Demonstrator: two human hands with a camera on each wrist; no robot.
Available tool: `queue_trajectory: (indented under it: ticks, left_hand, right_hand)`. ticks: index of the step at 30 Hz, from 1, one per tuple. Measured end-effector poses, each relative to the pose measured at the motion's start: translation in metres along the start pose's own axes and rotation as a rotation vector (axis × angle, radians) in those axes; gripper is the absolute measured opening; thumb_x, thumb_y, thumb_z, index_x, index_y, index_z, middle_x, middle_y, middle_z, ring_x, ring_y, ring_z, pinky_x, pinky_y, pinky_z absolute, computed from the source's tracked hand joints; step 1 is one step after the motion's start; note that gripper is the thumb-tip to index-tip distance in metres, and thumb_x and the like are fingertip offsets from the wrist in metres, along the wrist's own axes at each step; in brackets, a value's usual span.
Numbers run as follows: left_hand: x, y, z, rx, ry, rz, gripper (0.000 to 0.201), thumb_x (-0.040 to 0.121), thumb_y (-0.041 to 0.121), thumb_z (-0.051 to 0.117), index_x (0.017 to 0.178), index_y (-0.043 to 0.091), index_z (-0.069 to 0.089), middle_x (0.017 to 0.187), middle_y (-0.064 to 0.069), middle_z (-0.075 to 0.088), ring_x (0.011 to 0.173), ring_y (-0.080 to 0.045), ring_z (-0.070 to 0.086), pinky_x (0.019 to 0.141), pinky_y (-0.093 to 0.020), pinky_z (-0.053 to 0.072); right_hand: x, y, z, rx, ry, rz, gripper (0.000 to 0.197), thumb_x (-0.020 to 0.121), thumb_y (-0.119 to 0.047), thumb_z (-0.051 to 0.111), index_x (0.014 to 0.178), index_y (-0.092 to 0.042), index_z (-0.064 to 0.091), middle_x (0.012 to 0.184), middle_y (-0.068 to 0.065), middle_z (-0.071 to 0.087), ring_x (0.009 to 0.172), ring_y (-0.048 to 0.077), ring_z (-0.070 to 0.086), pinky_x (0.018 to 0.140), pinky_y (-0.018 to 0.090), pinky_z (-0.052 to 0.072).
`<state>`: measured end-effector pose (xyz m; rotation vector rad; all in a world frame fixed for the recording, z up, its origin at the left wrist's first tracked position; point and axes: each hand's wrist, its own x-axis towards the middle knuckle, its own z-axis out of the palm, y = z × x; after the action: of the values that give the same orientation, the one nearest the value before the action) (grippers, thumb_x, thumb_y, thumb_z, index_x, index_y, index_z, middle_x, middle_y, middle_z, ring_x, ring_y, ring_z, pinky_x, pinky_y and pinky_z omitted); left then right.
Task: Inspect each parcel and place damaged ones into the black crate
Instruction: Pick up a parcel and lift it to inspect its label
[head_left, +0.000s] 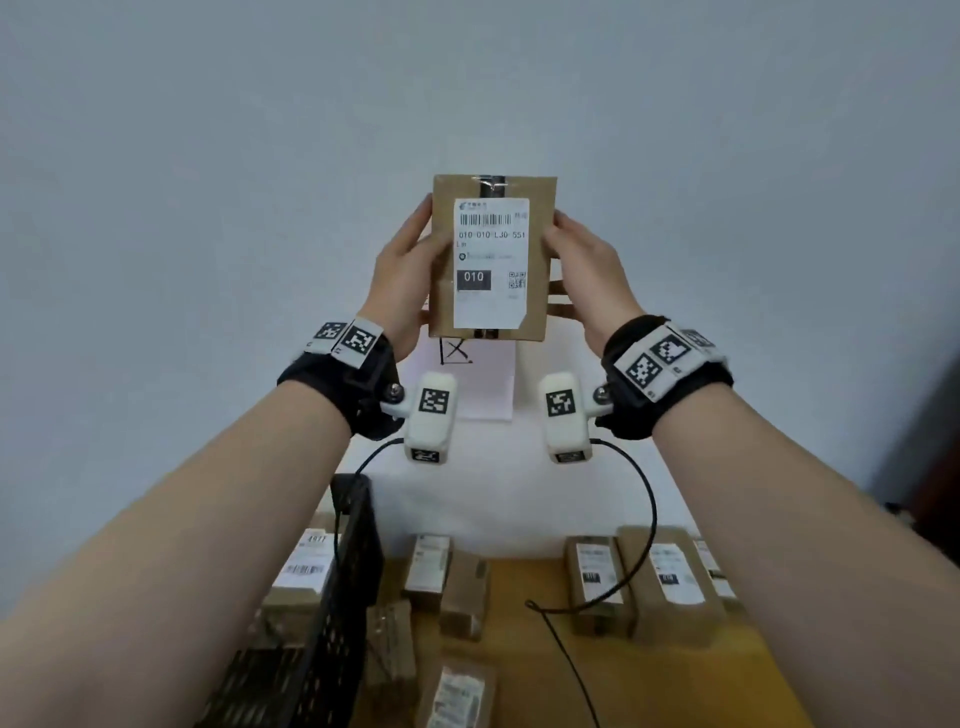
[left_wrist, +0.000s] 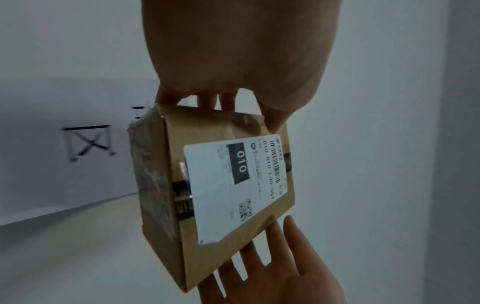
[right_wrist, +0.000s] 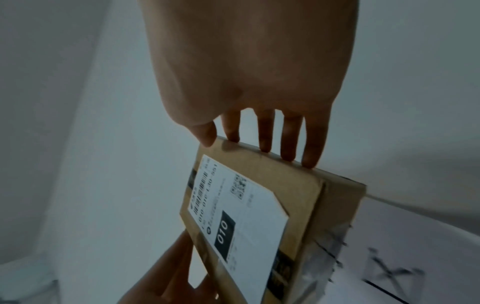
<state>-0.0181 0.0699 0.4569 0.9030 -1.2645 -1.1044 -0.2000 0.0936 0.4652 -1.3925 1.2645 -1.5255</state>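
Here, the person is holding one parcel up at arm's length in front of the pale wall, well above the bench, and is looking at its labelled face. The left hand is gripping the parcel's left edge, thumb coming round onto the front and fingers going behind; the right hand is gripping the opposite edge the same way, its fingers lying fairly straight along the side while the thumb is pinching the front corner. So both hands are clamping it between them, one on each long side.

The parcel is standing upright, its long axis running vertically, with the white label facing the person. From the wrist views, tape is crossing the narrow end and looking wrinkled there, but whether that counts as damage I cannot tell; the back face is hidden.

The relation that matters for the coming move: the black crate is sitting low and to the left, at the left end of the bench, so it is lying down and leftward from the parcel, and the left hand is the nearer one to it. Other parcels are lying on the bench to the right and in the middle. My judgement is that inspection is under way, probably calling for a turn to show the hidden sides.
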Motion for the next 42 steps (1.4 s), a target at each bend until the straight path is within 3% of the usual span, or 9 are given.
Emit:
queue_trajectory:
  ticks: [3, 12, 22, 25, 28, 30, 35, 38, 42]
  left_hand:
    - [-0.001, 0.040, -0.002, -0.044, -0.002, 0.108, 0.044, 0.107, 0.034, 0.051, 0.148, 0.049, 0.049, 0.107, 0.021, 0.076, 0.101, -0.008, 0.068, 0.079, -0.038, 0.056]
    - [-0.005, 0.091, -0.007, -0.068, 0.021, 0.215, 0.041, 0.105, 0.026, 0.047, 0.137, 0.048, 0.057, 0.099, 0.014, 0.074, 0.095, -0.010, 0.068, 0.078, -0.041, 0.059]
    - [-0.007, 0.097, -0.022, -0.030, 0.006, 0.267, 0.029, 0.107, 0.037, 0.049, 0.134, 0.042, 0.059, 0.127, 0.016, 0.069, 0.118, -0.004, 0.065, 0.086, -0.045, 0.057]
    - [-0.006, 0.093, -0.026, -0.044, -0.002, 0.262, 0.025, 0.104, 0.037, 0.061, 0.129, 0.034, 0.061, 0.120, 0.013, 0.071, 0.105, 0.003, 0.067, 0.087, -0.045, 0.059]
    - [-0.005, 0.091, -0.027, -0.027, -0.039, 0.170, 0.050, 0.092, 0.044, 0.075, 0.135, 0.033, 0.050, 0.115, 0.005, 0.072, 0.099, -0.003, 0.070, 0.070, -0.033, 0.062]
    - [-0.005, 0.091, -0.027, 0.007, -0.077, 0.112, 0.054, 0.087, 0.052, 0.077, 0.130, 0.031, 0.051, 0.108, 0.007, 0.073, 0.093, -0.014, 0.070, 0.064, -0.032, 0.057]
    - [-0.003, 0.090, -0.030, -0.040, -0.010, 0.238, 0.045, 0.095, 0.040, 0.074, 0.133, 0.024, 0.056, 0.104, 0.009, 0.079, 0.086, -0.007, 0.072, 0.077, -0.041, 0.060]
    - [-0.006, 0.090, -0.030, -0.038, 0.011, 0.276, 0.034, 0.097, 0.033, 0.072, 0.128, 0.024, 0.061, 0.110, 0.005, 0.078, 0.093, -0.009, 0.073, 0.074, -0.038, 0.061]
    - [-0.010, 0.092, -0.026, -0.047, 0.011, 0.261, 0.027, 0.095, 0.031, 0.076, 0.120, 0.027, 0.067, 0.107, 0.012, 0.077, 0.097, -0.010, 0.076, 0.070, -0.031, 0.061]
  right_hand:
    - [-0.003, -0.039, 0.002, 0.017, 0.015, -0.104, 0.034, 0.105, -0.036, 0.049, 0.134, -0.043, 0.064, 0.106, -0.020, 0.077, 0.099, 0.011, 0.075, 0.077, 0.031, 0.063]
    - [-0.012, -0.089, 0.007, 0.073, 0.042, -0.201, 0.028, 0.108, -0.031, 0.047, 0.128, -0.046, 0.061, 0.088, -0.031, 0.073, 0.084, 0.005, 0.071, 0.065, 0.020, 0.057]
    - [-0.008, -0.096, 0.020, 0.075, 0.079, -0.252, 0.039, 0.106, -0.027, 0.053, 0.145, -0.028, 0.053, 0.112, -0.011, 0.072, 0.089, 0.002, 0.071, 0.071, 0.024, 0.056]
    - [-0.006, -0.094, 0.020, 0.097, 0.110, -0.244, 0.049, 0.104, -0.028, 0.057, 0.148, -0.023, 0.037, 0.123, -0.006, 0.067, 0.093, 0.000, 0.067, 0.067, 0.017, 0.051]
    - [-0.006, -0.091, 0.020, 0.106, 0.112, -0.239, 0.053, 0.099, -0.026, 0.066, 0.140, -0.025, 0.032, 0.120, -0.006, 0.071, 0.095, 0.005, 0.070, 0.075, 0.029, 0.057]
    - [-0.006, -0.087, 0.020, 0.093, 0.109, -0.226, 0.056, 0.096, -0.028, 0.071, 0.137, -0.026, 0.033, 0.118, -0.007, 0.073, 0.095, 0.006, 0.072, 0.078, 0.036, 0.059]
    - [-0.005, -0.077, 0.020, 0.042, 0.163, -0.269, 0.048, 0.098, -0.030, 0.069, 0.133, -0.027, 0.037, 0.134, -0.004, 0.057, 0.103, 0.002, 0.063, 0.069, 0.016, 0.049]
    - [0.000, -0.070, 0.022, -0.014, 0.224, -0.303, 0.029, 0.100, -0.035, 0.064, 0.128, -0.029, 0.058, 0.133, 0.002, 0.056, 0.116, 0.013, 0.060, 0.094, 0.034, 0.054]
    - [-0.002, -0.074, 0.028, 0.129, 0.150, -0.247, 0.029, 0.106, -0.025, 0.048, 0.129, -0.028, 0.066, 0.122, 0.007, 0.071, 0.098, 0.021, 0.069, 0.084, 0.040, 0.059]
